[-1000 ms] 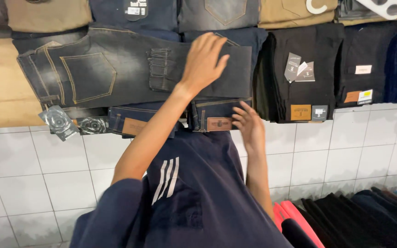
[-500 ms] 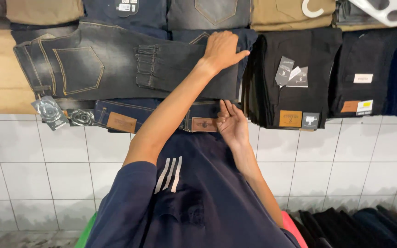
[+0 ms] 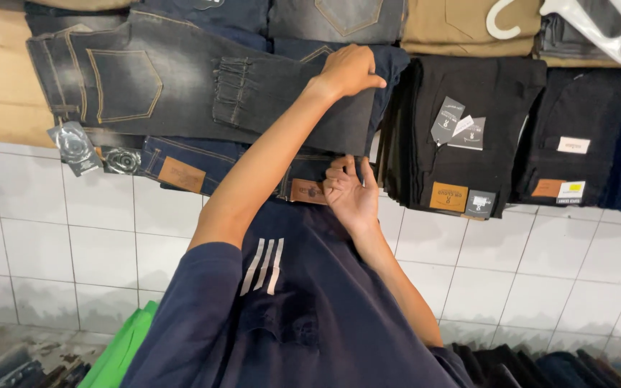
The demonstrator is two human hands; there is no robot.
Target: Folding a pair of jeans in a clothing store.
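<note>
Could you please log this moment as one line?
left hand: flat on grey jeans | right hand: under stack edge, open | black trousers: beside

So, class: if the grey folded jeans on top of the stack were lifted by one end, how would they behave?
The grey jeans would probably flop and unfold, since they are soft cloth lying folded. They likely slide little on the denim beneath. The left hand rests on their end; the right hand is under the stack's edge.

Even indoor light, soft shadows under the folded stacks, mild glare on tiles, slight blur.
</note>
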